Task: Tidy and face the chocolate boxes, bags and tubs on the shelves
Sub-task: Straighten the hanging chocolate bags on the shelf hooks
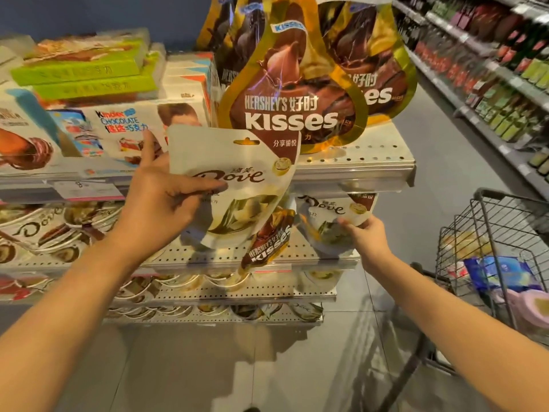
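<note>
My left hand (166,197) grips a white Dove bag (237,185) by its left edge, thumb across the front over the logo, fingers behind. Bag is upright, held in the air in front of the top shelf (356,166) edge, overlapping the bottom of the front Hershey's Kisses bag (291,93). My right hand (367,236) pinches the lower right corner of a second Dove bag (332,221), which sits on the second shelf (297,258) at its right end, leaning a bit.

A small Kisses bag (267,242) lies tilted on the second shelf between the 2 Dove bags, its bottom hanging over the shelf lip. More large Kisses bags (371,60) stand behind and right of the front one on the top shelf. Kinder Chocolate box (124,126) sits left of them, green boxes (86,72) stacked above it. Dove tubs (44,230) fill the left of the second shelf; lower shelves blurry. Wire shopping cart (490,233) stands to the right with some goods in it.
</note>
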Demonstrator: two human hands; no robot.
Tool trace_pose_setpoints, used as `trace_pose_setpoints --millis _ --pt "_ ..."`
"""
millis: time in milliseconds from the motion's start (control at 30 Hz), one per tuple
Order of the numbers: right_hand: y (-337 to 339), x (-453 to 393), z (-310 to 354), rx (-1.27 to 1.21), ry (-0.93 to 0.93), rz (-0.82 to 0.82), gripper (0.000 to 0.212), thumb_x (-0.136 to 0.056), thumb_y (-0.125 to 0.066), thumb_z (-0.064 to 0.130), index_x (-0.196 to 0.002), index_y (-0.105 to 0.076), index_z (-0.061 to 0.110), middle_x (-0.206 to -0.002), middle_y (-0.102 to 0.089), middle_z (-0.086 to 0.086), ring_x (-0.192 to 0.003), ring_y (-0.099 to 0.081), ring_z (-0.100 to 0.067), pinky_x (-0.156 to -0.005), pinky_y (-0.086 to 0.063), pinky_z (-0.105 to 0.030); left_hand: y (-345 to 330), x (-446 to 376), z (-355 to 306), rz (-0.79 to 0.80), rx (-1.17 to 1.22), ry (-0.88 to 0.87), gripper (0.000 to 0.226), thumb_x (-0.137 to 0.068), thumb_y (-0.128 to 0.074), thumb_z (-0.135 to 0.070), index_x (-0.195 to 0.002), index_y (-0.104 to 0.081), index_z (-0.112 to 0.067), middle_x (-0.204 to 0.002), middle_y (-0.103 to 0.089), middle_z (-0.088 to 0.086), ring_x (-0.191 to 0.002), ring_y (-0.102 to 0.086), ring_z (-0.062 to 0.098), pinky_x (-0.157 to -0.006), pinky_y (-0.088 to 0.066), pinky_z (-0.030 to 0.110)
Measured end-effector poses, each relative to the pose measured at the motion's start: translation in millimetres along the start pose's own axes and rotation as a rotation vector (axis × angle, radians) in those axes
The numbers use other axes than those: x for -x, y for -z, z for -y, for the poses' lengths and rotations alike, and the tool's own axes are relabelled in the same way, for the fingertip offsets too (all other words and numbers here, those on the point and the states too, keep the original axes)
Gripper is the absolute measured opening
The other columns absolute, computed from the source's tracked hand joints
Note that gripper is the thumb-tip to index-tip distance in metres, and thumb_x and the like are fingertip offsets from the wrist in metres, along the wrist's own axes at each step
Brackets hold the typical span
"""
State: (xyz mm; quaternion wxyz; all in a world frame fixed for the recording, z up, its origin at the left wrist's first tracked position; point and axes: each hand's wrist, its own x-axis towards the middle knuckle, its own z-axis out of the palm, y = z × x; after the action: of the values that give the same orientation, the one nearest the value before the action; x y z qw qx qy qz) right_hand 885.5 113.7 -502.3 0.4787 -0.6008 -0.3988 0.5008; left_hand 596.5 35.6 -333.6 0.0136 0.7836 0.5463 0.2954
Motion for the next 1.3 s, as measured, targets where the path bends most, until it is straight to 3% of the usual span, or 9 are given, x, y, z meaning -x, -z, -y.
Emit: trace_pose_setpoints --millis 167,367,500,567,667,800,1000,1133,1300 --pt "9.9 23.7 -6.4 0.284 0.096 -0.195 0.053 -0.073 -0.078 0.027 -0.11 -0.042 0.015 -0.112 -0.049 -0.003 -0.102 -0.049 -0.017 -0.087 -0.042 -0.03 0.7 -3.4 3.2 -0.024 0.029 0.005 0.042 -0.07 -0.047 0.002 -0.108 -0.062 -0.011 -0.099 -0.068 0.015 -0.116 -0.055 0.031 -0.113 0.016 0.026" --pt "11.0 53.2 -21.0 0.485 0.334 -0.226 0.049 -0.074 -0.078 0.023 -0.105 -0.042 0.012 -0.101 -0.042 -0.002 -0.093 -0.043 -0.015 -0.079 -0.033 -0.023 -2.4 -3.0 4.8 -0.068 0.078 0.028 0.037 -0.072 -0.05 0.001 -0.105 -0.064 -0.009 -0.092 -0.067 0.005 -0.108 -0.046 0.009 -0.118 -0.004 0.043" --pt "-12.8 66.5 -20.2 0.555 0.555 -0.016 0.031 -0.078 -0.071 0.008 -0.092 -0.045 0.015 -0.087 -0.045 0.001 -0.075 -0.044 -0.013 -0.068 -0.036 -0.02 -0.1 -4.1 3.6 -0.099 0.145 0.082 0.033 -0.076 -0.051 -0.007 -0.105 -0.064 -0.015 -0.088 -0.065 -0.004 -0.094 -0.06 0.01 -0.108 -0.006 0.009" --pt "-30.4 58.4 -12.4 0.625 0.552 0.12 0.026 -0.081 -0.068 0.008 -0.099 -0.05 0.012 -0.093 -0.048 0.0 -0.075 -0.046 -0.007 -0.067 -0.036 -0.021 -0.3 -3.7 3.9 -0.082 0.197 0.112 0.032 -0.077 -0.05 -0.009 -0.105 -0.064 -0.015 -0.087 -0.068 -0.001 -0.087 -0.059 -0.007 -0.115 -0.012 0.027" --pt "-58.2 38.1 3.0 0.698 0.559 0.173 0.035 -0.082 -0.065 0.01 -0.115 -0.052 0.008 -0.109 -0.051 -0.006 -0.086 -0.053 -0.016 -0.072 -0.041 -0.025 -0.3 -1.1 4.8 -0.051 0.294 0.14 0.031 -0.078 -0.048 -0.006 -0.105 -0.063 -0.006 -0.092 -0.071 0.013 -0.086 -0.067 0.012 -0.105 -0.031 0.06" --pt "-88.3 18.6 9.6 0.893 0.471 0.25 0.057 -0.079 -0.069 0.014 -0.129 -0.042 0.017 -0.127 -0.05 -0.008 -0.101 -0.058 -0.028 -0.081 -0.05 -0.038 -1.2 -0.3 7.7 -0.056 0.267 0.112 0.033 -0.077 -0.05 -0.001 -0.107 -0.062 -0.006 -0.09 -0.071 0.015 -0.088 -0.067 0.031 -0.101 -0.033 0.064" --pt "-103.8 -0.1 19.2 0.978 0.351 0.377 0.043 -0.073 -0.076 0.017 -0.113 -0.059 0.015 -0.106 -0.065 -0.003 -0.101 -0.061 -0.025 -0.076 -0.044 -0.028 -3.9 3.1 8.6 -0.102 0.338 0.088 0.029 -0.077 -0.052 -0.017 -0.094 -0.071 -0.033 -0.092 -0.065 -0.022 -0.093 -0.065 0.011 -0.101 -0.036 0.06" --pt "-101.2 7.6 12.2 1.123 0.31 0.379 0.037 -0.076 -0.074 0.037 -0.101 -0.065 0.012 -0.103 -0.066 -0.007 -0.097 -0.061 -0.027 -0.077 -0.045 -0.03 -7.8 12.3 10.8 -0.198 0.323 0.097 0.034 -0.076 -0.054 0.002 -0.105 -0.063 -0.013 -0.093 -0.061 -0.033 -0.098 -0.064 0.013 -0.094 -0.048 0.026" --pt "-76.0 30.4 5.0 1.119 0.405 0.303 0.037 -0.081 -0.065 0.047 -0.096 -0.066 0.013 -0.095 -0.066 -0.004 -0.092 -0.06 -0.023 -0.07 -0.044 -0.028 -4.5 30.0 2.0 -0.304 0.27 0.036 0.03 -0.077 -0.055 0.005 -0.104 -0.062 -0.005 -0.102 -0.064 0.002 -0.097 -0.061 -0.004 -0.089 -0.043 0.01"
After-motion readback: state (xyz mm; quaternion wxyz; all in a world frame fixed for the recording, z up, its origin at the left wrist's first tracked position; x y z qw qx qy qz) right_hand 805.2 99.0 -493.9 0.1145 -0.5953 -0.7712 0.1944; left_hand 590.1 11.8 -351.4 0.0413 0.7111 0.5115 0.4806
